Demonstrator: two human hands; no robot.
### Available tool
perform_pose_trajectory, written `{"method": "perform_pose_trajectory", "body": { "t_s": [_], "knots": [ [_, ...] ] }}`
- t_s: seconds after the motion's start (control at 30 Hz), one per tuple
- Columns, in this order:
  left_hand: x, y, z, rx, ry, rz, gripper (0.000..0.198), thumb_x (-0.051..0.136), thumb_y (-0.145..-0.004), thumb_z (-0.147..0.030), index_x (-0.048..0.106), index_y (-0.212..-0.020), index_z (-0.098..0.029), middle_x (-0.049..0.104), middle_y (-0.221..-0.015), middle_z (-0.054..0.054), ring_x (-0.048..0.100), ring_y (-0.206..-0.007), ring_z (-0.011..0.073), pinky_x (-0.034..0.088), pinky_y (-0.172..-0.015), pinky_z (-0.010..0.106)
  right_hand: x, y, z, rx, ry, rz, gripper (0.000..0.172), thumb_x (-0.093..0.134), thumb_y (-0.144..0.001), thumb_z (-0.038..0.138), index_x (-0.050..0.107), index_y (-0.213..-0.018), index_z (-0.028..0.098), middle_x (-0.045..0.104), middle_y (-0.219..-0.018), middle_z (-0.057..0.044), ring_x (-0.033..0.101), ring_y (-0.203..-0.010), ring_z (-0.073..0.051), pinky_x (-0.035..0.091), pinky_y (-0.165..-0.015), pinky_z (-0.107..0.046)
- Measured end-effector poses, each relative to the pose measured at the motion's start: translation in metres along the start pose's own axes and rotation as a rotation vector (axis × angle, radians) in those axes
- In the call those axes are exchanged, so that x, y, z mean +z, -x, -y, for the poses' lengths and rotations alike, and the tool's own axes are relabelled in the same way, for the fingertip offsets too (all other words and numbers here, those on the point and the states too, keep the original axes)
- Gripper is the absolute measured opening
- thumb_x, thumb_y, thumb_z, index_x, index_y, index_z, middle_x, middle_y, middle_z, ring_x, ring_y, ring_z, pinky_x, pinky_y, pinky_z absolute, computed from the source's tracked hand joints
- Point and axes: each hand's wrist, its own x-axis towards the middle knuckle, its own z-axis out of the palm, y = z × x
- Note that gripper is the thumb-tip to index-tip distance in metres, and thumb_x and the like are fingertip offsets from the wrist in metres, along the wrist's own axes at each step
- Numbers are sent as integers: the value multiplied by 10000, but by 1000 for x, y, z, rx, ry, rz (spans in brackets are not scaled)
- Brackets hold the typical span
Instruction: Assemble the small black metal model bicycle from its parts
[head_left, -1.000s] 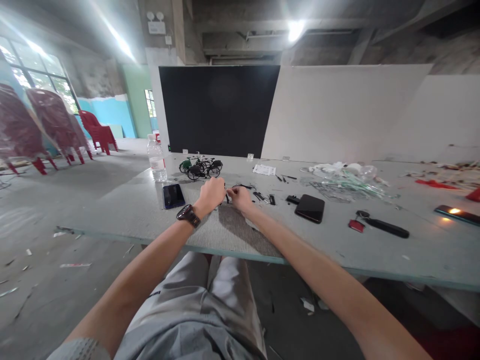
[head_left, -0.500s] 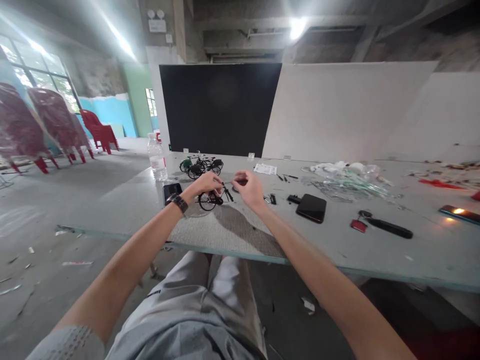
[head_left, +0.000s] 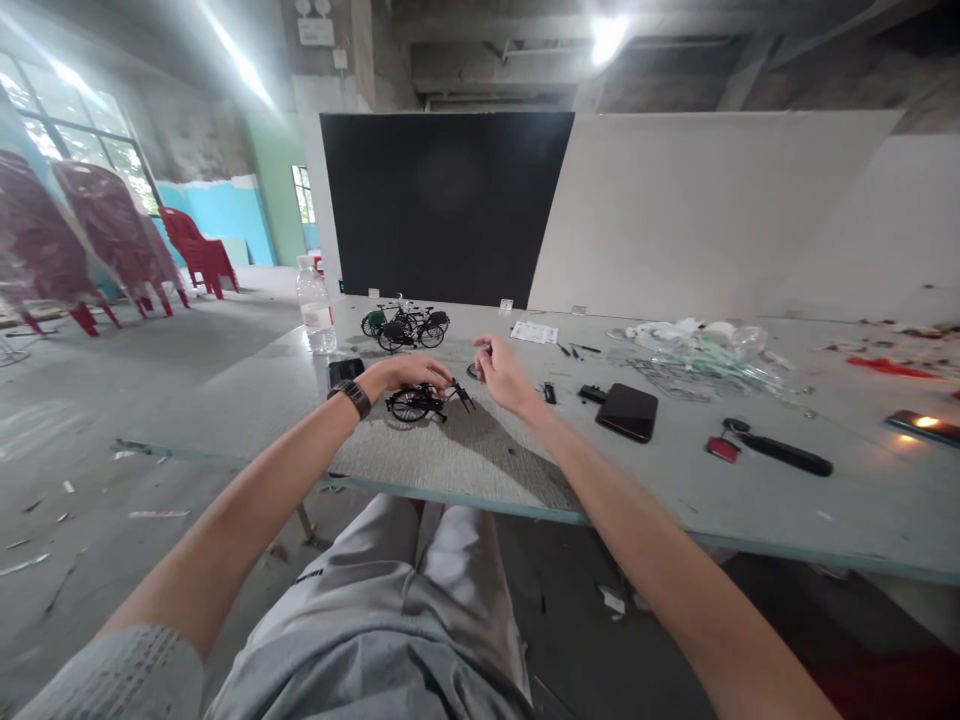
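A small black model bicycle (head_left: 412, 403) leans low on the table near its front edge, its rear wheel at the left and a bare front fork at the right. My left hand (head_left: 411, 373) is closed over the top of its frame. To the right, my right hand (head_left: 501, 370) is raised above the table with its fingers curled round a small dark piece too small to name. A thin dark wheel (head_left: 472, 371) lies partly hidden beside that hand. Behind my left hand stand several finished-looking model bicycles (head_left: 409, 328).
A water bottle (head_left: 316, 308) and a dark phone (head_left: 346, 374) are at the left. Rightward lie a paper sheet (head_left: 535, 332), a black square device (head_left: 628, 412), a black-handled tool (head_left: 787, 455), plastic wrapping (head_left: 709, 350) and another phone (head_left: 926, 427).
The model bicycle has tipped over lower toward the table, and my left hand has spread over it. My right hand has turned and now shows a small dark piece at its fingers.
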Motion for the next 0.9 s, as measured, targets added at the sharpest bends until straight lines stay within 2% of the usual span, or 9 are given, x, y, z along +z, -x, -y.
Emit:
{"method": "perform_pose_trajectory", "body": {
  "t_s": [0.07, 0.17, 0.23, 0.33, 0.5, 0.63, 0.73, 0.9],
  "knots": [
    [0, 1, -3, 42, -45, -14, 198, 760, -752, -288, 810, -913, -184, 770, -835, 79, 699, -768, 211, 488, -725, 299, -2, 1, 1, 18, 121, 66, 320, 343, -1060, 428, 558, -1080, 192, 592, -779, -46, 533, -667, -182, 392, -650, -318],
    [-3, 4, -11, 153, -177, -47, 228, 733, -800, -321, 806, -979, -201, 756, -789, 60, 681, -723, 184, 466, -683, 270, -5, 1, 3, 86, 222, 218, 530, 368, -1017, 636, 572, -806, 194, 506, -667, -26, 422, -566, -153, 295, -577, -315],
    [-5, 5, -16, 218, -271, -83, 246, 713, -827, -324, 795, -1025, -206, 746, -763, 51, 667, -693, 172, 449, -657, 261, -6, 1, 3, 133, 208, 293, 635, 374, -965, 748, 582, -735, 194, 422, -597, 4, 342, -519, -133, 246, -555, -317],
    [-7, 6, -23, 263, -415, -129, 278, 668, -871, -318, 774, -1098, -198, 747, -792, 57, 659, -697, 176, 437, -653, 265, -7, -1, 1, 152, 120, 338, 633, 453, -913, 778, 687, -840, 194, 431, -587, 14, 366, -525, -137, 261, -561, -312],
    [-4, 8, -33, 310, -665, -140, 277, 639, -913, -299, 742, -1149, -196, 762, -986, 78, 645, -761, 178, 420, -695, 271, -5, -4, -8, 153, 28, 310, 517, 634, -851, 661, 735, -1055, 197, 634, -796, -53, 533, -666, -175, 361, -605, -309],
    [0, 10, -36, 307, -793, -165, 442, 638, -930, -255, 579, -1359, -169, 761, -981, 87, 668, -805, 204, 422, -709, 277, -4, -2, -12, 140, -30, 306, 521, 684, -831, 600, 712, -1169, 204, 692, -879, -73, 593, -718, -198, 405, -649, -317],
    [1, 9, -36, 317, -868, -188, 510, 638, -932, -221, 491, -1417, -164, 759, -979, 89, 681, -847, 220, 430, -722, 281, -5, -1, -12, 107, -41, 344, 515, 667, -853, 591, 702, -1199, 211, 707, -882, -75, 605, -726, -204, 419, -680, -327],
    [4, 7, -29, 340, -855, -205, 390, 648, -946, -282, 559, -1312, -181, 742, -1041, 94, 677, -946, 233, 451, -835, 304, -5, -3, -10, 100, 50, 324, 431, 633, -881, 557, 714, -1097, 192, 705, -927, -83, 599, -747, -204, 412, -694, -334]
  ]
}}
